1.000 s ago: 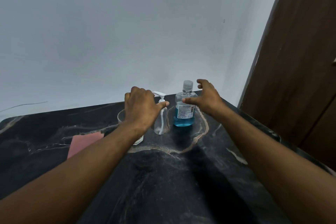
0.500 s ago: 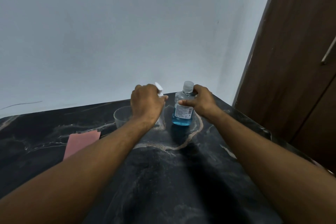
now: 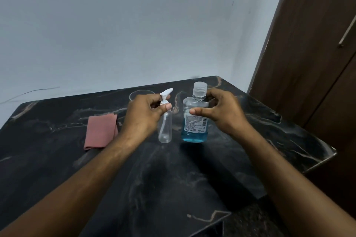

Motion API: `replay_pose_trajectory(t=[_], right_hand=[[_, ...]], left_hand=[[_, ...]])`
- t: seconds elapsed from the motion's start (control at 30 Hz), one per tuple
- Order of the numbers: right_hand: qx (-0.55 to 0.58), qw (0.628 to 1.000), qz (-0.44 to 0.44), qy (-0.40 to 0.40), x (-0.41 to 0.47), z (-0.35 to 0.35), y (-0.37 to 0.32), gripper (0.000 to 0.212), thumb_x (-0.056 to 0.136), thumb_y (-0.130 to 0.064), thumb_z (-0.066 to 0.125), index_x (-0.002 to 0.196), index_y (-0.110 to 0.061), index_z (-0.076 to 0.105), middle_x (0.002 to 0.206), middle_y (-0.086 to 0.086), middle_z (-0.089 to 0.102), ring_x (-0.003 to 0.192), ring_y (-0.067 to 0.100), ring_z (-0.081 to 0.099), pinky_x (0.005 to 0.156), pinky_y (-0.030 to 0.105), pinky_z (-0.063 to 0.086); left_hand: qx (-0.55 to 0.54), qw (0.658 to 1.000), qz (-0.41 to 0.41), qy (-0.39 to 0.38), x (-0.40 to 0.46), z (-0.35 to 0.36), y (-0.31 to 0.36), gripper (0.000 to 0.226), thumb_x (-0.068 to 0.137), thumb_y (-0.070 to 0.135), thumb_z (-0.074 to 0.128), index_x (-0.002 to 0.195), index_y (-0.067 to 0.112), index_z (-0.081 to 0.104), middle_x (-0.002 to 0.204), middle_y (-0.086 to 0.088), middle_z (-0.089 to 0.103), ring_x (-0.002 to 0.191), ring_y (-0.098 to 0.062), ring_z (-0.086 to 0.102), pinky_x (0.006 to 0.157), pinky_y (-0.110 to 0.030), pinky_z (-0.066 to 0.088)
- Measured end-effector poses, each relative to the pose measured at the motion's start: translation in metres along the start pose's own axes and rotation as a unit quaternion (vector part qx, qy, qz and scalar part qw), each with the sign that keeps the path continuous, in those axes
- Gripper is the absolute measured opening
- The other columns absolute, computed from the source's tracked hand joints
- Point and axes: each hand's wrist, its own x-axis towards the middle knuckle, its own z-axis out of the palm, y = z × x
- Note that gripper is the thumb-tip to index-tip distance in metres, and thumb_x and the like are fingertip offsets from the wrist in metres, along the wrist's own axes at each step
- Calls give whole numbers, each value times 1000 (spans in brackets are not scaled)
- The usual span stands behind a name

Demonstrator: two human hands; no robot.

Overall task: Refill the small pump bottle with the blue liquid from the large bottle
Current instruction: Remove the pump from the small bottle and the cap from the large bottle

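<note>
My left hand point(image 3: 143, 114) grips the small clear pump bottle point(image 3: 165, 129) by its neck, just under the white pump head, and holds it above the black marble table point(image 3: 173, 179). The small bottle looks empty. My right hand point(image 3: 221, 112) holds the large clear bottle point(image 3: 195, 121) around its shoulder, thumb across the front label. This bottle has blue liquid in its lower part and a clear ribbed cap on top. Both bottles are upright, side by side, a small gap between them.
A folded pink cloth point(image 3: 101, 132) lies on the table left of my left arm. The rim of a clear glass cup point(image 3: 138, 93) shows behind my left hand. A brown wooden door point(image 3: 317, 63) stands at the right, past the table's edge. The wall is behind.
Both hands have closed on the bottles and brought them nearer to me, off their spots at the back of the table. The view has tilted down.
</note>
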Motion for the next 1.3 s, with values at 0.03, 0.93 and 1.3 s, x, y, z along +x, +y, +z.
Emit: replay_pose_trajectory(t=[0.03,0.93,1.3], right_hand=[[-1,1000,0,0,-8,1,-1,56,64,-30,91,114,-13,71,102,-1,75,90,16,72,81,41,62],[-24,999,-28,37,-57,-17,-26,71,68,-65,71,120,-18,63,110,-1,66,95,13,63,77,29,56],[-199,977,-56,46,-30,-18,-66,51,89,-61,62,78,-13,72,71,0,68,84,23,65,63,35,51]], left_hand=[[3,1000,3,1,-8,-1,1,18,92,17,74,109,15,78,114,9,76,86,1,66,79,-19,55],[61,998,4,26,-58,-21,-20,70,75,46,85,138,21,63,126,5,72,110,-9,68,101,-37,56],[12,994,112,-2,-95,20,14,60,82,33,82,137,26,62,124,20,62,106,4,61,93,-9,47]])
